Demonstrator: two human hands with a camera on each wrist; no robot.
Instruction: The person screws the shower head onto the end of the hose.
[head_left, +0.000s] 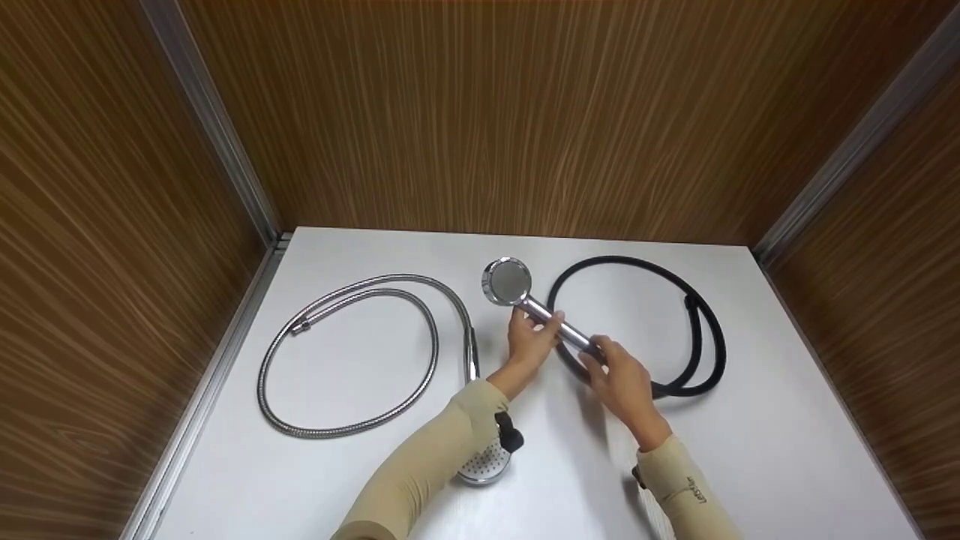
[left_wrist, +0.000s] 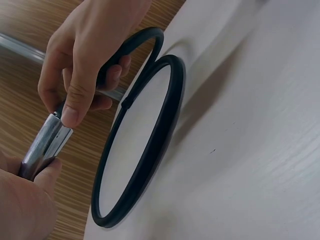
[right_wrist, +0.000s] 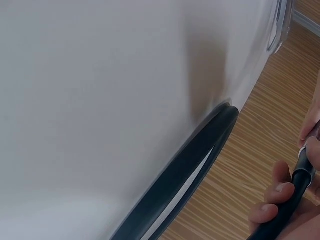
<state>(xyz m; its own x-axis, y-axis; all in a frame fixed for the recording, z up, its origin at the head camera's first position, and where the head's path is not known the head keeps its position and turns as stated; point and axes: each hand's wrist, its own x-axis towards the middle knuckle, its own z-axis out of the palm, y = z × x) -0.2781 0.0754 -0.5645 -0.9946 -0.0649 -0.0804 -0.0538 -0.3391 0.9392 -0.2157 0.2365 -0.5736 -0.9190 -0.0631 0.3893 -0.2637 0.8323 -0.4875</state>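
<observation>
My left hand [head_left: 529, 345] grips the handle of a chrome shower head [head_left: 510, 281], raised above the white table with its round face up. At the handle's lower end, my right hand [head_left: 622, 382] pinches the end of a black shower hose [right_wrist: 282, 215]. In the left wrist view, the hose end meets the chrome handle [left_wrist: 45, 145] at the right thumb and fingertips; how far it is joined cannot be told. The rest of the black hose [head_left: 637, 261] lies looped on the table behind the right hand.
A coiled metal shower hose [head_left: 315, 433] lies on the left of the table [head_left: 360, 495]. It runs to a second shower head [head_left: 484, 466], partly hidden under the left sleeve [head_left: 427, 450]. Wood-grain panels [head_left: 480, 112] enclose the back and sides.
</observation>
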